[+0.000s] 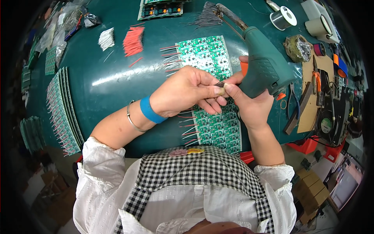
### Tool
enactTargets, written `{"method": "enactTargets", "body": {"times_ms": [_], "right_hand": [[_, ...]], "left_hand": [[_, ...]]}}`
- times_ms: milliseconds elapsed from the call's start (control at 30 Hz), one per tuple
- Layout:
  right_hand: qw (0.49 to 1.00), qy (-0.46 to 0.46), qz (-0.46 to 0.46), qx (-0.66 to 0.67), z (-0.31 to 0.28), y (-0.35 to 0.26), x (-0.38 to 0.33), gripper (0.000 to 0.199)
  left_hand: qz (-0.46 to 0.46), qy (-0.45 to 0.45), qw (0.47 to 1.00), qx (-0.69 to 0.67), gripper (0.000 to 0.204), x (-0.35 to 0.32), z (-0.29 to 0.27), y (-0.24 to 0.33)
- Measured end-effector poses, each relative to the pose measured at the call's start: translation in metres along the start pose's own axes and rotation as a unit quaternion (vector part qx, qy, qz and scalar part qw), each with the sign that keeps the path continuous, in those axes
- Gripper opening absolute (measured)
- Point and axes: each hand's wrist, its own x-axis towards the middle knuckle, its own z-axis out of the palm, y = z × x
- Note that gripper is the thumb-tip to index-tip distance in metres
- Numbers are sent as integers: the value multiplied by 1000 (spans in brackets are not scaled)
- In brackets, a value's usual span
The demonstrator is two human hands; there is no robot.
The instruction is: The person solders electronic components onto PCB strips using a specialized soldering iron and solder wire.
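Observation:
My left hand (189, 87) is closed, its thumb and fingertips pinching a small dark piece (220, 84) too small to name. My right hand (255, 105) wraps round a green soldering gun (265, 62) with an orange trigger; its thumb and fingertip meet the left fingertips at the dark piece. The gun's metal tip points away to the upper left. Beneath both hands lies a long panel of green circuit boards (218, 130), with red and dark wires sticking out along its left edge. My hands hide the panel's middle.
White wires (106, 39), red wires (133, 41) and dark wires (205, 16) lie in bundles at the back. A solder spool (283, 18) stands far right, near a yellowish lump (297, 48). Pliers (293, 102) lie right. Stacked wired panels (64, 113) stand left.

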Motion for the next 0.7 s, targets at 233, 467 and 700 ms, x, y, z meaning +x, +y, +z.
{"method": "enactTargets", "body": {"times_ms": [233, 467, 700], "right_hand": [[997, -29, -55, 38, 1, -3, 1, 53], [999, 13, -13, 47, 1, -3, 2, 29], [998, -29, -60, 12, -7, 6, 2, 56]], "left_hand": [[-15, -17, 998, -54, 20, 2, -4, -3], [12, 10, 1000, -24, 18, 1, -6, 0], [19, 20, 1000, 3, 19, 1, -4, -3]]}}
